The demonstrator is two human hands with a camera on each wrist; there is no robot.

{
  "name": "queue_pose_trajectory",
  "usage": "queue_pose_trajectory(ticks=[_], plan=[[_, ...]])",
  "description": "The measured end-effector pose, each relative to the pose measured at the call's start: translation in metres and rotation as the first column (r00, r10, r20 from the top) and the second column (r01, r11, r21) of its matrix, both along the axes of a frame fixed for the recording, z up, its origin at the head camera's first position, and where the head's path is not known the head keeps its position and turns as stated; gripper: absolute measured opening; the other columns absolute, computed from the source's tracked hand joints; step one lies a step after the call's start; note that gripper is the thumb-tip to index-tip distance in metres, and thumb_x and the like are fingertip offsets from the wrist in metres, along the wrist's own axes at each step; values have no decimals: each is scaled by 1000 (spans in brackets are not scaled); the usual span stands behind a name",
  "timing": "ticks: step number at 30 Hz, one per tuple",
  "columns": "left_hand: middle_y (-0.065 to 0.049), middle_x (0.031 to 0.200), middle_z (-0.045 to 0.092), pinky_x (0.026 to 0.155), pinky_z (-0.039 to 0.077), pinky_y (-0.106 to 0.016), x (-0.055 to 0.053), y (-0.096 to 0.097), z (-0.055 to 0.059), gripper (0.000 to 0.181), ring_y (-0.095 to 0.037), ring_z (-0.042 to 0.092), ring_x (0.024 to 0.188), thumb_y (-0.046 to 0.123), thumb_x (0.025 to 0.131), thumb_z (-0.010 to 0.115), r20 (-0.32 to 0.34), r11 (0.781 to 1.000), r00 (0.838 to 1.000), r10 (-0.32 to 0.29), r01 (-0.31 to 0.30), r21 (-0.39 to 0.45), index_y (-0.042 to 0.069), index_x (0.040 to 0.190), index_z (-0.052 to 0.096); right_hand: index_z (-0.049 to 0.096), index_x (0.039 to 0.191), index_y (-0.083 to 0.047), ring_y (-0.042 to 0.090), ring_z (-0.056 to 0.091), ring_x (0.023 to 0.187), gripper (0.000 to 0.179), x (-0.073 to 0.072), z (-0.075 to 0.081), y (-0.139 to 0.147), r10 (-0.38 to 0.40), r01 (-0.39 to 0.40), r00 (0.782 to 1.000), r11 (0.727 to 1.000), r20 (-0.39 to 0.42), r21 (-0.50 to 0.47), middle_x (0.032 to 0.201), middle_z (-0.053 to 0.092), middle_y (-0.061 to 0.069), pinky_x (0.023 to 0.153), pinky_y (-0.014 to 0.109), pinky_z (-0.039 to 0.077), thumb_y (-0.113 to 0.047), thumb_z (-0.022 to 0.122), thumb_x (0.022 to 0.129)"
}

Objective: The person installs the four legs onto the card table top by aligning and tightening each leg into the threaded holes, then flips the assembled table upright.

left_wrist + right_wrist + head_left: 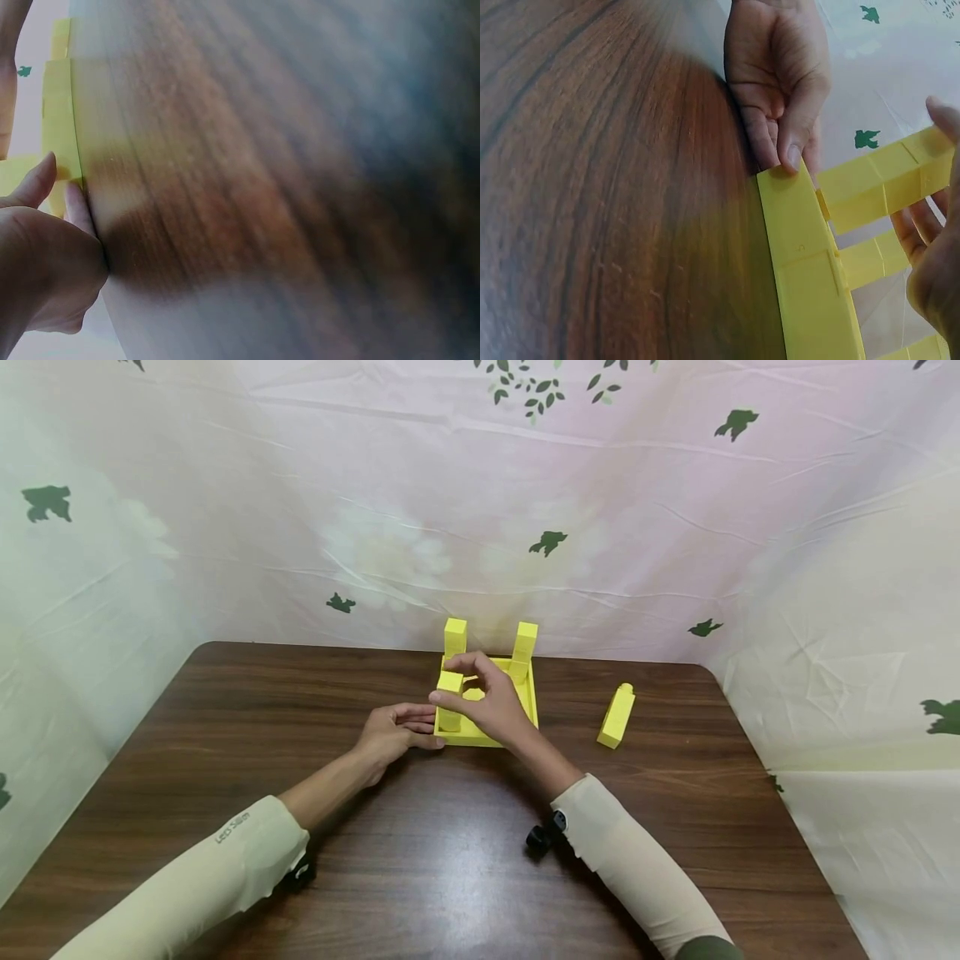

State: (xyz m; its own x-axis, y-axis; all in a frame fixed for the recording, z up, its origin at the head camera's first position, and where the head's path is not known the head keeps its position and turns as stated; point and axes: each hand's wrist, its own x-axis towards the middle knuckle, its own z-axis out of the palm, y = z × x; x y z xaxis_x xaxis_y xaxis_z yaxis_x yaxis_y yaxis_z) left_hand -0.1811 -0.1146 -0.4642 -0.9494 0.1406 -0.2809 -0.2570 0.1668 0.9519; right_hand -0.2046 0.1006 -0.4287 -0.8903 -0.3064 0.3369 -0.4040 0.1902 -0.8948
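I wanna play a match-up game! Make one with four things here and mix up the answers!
1. Left hand
2. Right hand
3. Loose yellow rectangular block
4. Square yellow base

A. Has upright yellow posts standing at corners
B. Lies on the brown wood-grain table, touched by nobody
C. Touches the base's near left corner
D. Holds the near left post

Pairs: 1-C, 2-D, 3-B, 4-A

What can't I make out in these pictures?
Head view: front right corner of the yellow tray, hidden by the wrist of the right hand.
Head view: print on the left sleeve, too small to read surely.
Left wrist view: tabletop grain, blurred toward the right.
Right wrist view: yellow tray's lower end, cut off by the bottom edge.
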Motion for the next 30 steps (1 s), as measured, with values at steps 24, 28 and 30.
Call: queue_pose_trajectory(ticks=[24, 28, 30], plan=[[-13, 142, 79, 102, 64, -25, -1, 0, 0, 65, -18, 79, 119, 3, 82, 100, 4, 1000, 1000, 3, -3, -6, 8, 143, 77, 71, 114, -7, 17, 68, 99, 37, -1, -4, 1, -37, 39, 999, 995, 19, -96, 114, 72, -1, 97, 45, 65, -5, 97, 87], [-14, 141, 80, 102, 65, -25, -1, 0, -1, 66, -18, 79, 118, 3, 82, 101, 3, 1000, 1000, 2, -2, -7, 7, 143, 76, 67, 108, -9, 15, 67, 94, 40, 0, -6, -3, -72, 71, 997, 991, -2, -113, 111, 67, -3, 87, 26, 61, -4, 99, 83], [-14, 141, 79, 102, 65, -25, -1, 0, -1, 66, -18, 79, 118, 3, 82, 100, 4, 1000, 1000, 3, -3, -6, 7, 143, 76, 66, 108, -9, 14, 66, 94, 42, 1, -6, -3, -78, 77, 997, 991, -3, -111, 112, 66, -3, 86, 25, 60, -6, 100, 83]])
